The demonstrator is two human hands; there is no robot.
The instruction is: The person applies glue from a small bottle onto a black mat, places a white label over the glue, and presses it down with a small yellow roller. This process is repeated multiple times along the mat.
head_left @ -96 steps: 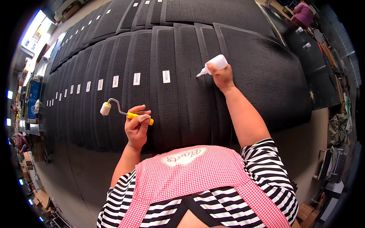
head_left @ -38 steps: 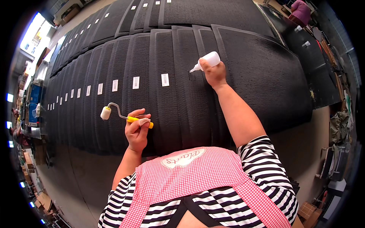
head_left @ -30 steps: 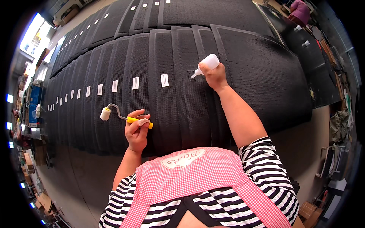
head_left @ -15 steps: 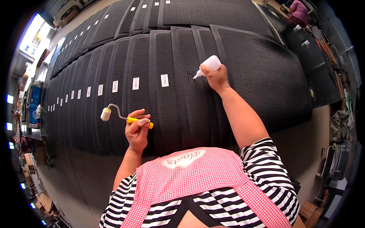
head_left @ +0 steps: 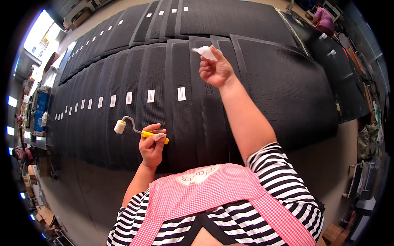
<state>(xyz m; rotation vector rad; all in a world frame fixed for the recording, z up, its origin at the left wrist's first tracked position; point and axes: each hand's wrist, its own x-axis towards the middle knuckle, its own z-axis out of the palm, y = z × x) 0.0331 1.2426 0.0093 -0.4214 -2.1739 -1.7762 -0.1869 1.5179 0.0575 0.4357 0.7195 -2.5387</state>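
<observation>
My left hand (head_left: 152, 148) is closed round the yellow handle of a small paint roller (head_left: 120, 126) and also pinches a small whitish piece (head_left: 159, 136). The roller's pale head hangs over the black mats. My right hand (head_left: 217, 70) grips a white squeeze bottle (head_left: 207, 53), raised above the mats with its nozzle pointing left. Below that hand, a dark rectangular outline (head_left: 209, 89) marks one black mat (head_left: 197, 119). On the mat to its left lies a white label (head_left: 182, 94).
Overlapping black mats (head_left: 283, 82) spread in two rows, many carrying white labels (head_left: 129, 98). Another person (head_left: 324, 20) in purple is at the far right. Blue boxes (head_left: 41, 110) stand at the left edge, cardboard boxes (head_left: 334, 231) at the lower right.
My right hand has lifted the bottle up and left, away from the dark outline, and turned it so the nozzle points left. The left hand and roller have barely shifted.
</observation>
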